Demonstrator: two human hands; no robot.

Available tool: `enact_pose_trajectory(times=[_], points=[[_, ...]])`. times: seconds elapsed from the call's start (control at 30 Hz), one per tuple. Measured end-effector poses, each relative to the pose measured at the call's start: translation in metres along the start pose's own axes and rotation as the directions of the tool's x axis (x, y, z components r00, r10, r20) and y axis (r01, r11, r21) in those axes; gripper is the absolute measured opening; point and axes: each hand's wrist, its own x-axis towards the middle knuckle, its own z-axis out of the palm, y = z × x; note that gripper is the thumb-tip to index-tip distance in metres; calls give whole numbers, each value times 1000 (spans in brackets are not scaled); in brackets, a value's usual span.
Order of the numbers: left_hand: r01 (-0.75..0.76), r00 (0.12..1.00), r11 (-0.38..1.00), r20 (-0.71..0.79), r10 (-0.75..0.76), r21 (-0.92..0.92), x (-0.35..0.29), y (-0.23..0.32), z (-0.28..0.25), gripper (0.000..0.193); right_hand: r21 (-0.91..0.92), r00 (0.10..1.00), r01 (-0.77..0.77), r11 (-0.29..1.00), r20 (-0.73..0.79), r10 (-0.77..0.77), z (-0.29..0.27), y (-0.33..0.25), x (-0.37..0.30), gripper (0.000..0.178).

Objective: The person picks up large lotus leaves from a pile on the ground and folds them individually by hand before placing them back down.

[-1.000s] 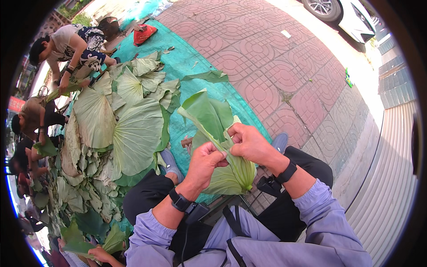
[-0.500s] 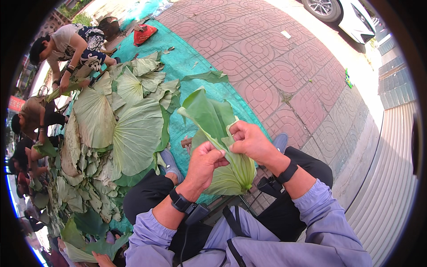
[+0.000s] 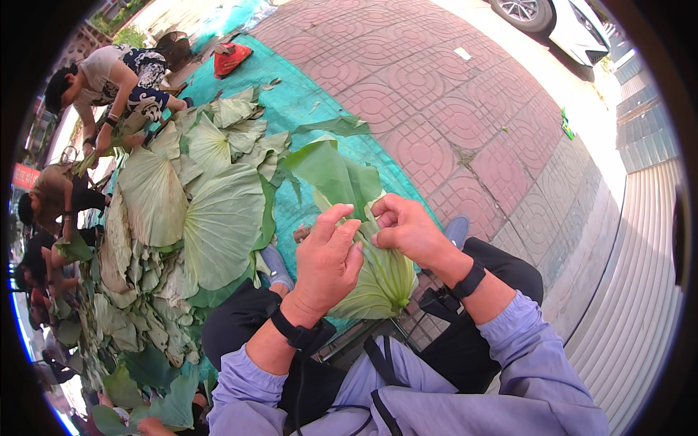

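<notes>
A green lotus leaf (image 3: 378,283), folded lengthwise, stands between my knees with its pale, ribbed lower part toward me and its darker green part pointing away. At the fold's right edge, my right hand (image 3: 413,231) pinches the leaf between thumb and fingers. My left hand (image 3: 326,261) is beside the fold's left edge, its thumb and index finger apart and nothing visible between them. Its back partly covers the leaf, so any light touch there is hidden. Left of my legs spreads a large heap of lotus leaves (image 3: 225,214), some green and others dried and pale.
Under the heap lies a teal tarp (image 3: 291,94), with a red bag (image 3: 231,59) at its far end. Other people, one in a white top (image 3: 98,73), bend over leaves along the left. Patterned paving (image 3: 429,109) stretches right toward a white car (image 3: 574,33) and a ribbed shutter (image 3: 625,291).
My left hand has come off its pinch on the leaf, turned and risen slightly, its fingers spreading. The right hand keeps its hold. The leaf's upper part leans a little further left.
</notes>
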Motion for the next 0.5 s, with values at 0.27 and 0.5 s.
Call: enact_pose_trajectory(times=[0.27,0.5], points=[[15,952,999,304,-28,45,3,-6,-9,26,-24,1000,-26,999,0,26,3,1,0,28],[29,907,993,415,-74,113,6,3,-15,22,-76,1000,-18,997,8,18,0,-5,-2,26]])
